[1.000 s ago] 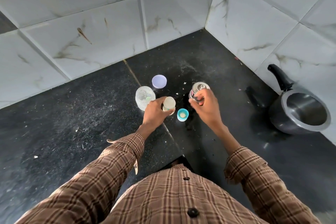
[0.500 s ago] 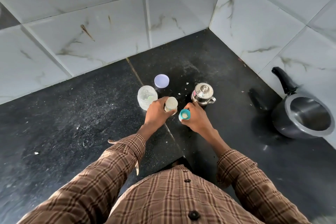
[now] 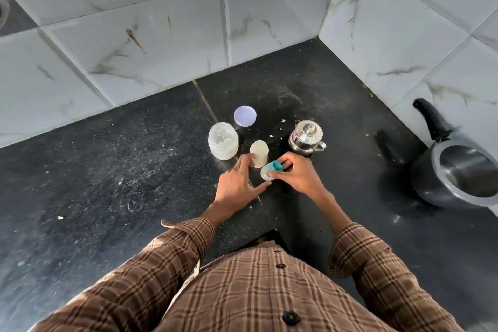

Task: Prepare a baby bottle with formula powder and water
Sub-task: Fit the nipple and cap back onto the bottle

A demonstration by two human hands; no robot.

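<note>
A small translucent baby bottle (image 3: 259,152) stands open-topped on the black counter (image 3: 107,170). My left hand (image 3: 237,183) hovers just left of it with the fingers spread and holds nothing; the index fingertip is at the bottle's side. My right hand (image 3: 299,175) grips the teal bottle cap (image 3: 275,166), which has a clear cover on it, tilted and lifted just in front of the bottle. A clear plastic jar (image 3: 223,141) stands open to the left, with its lilac lid (image 3: 245,116) lying behind it. A small lidded steel pot (image 3: 307,137) stands to the right.
A dark pressure cooker (image 3: 458,178) with a black handle sits open at the right against the tiled wall (image 3: 404,21). White marble-look tiles close the corner behind the objects. Specks of powder dot the counter near the pot.
My right hand set the steel pot down and picked up the teal cap. My left hand let go of the bottle and spread its fingers.
</note>
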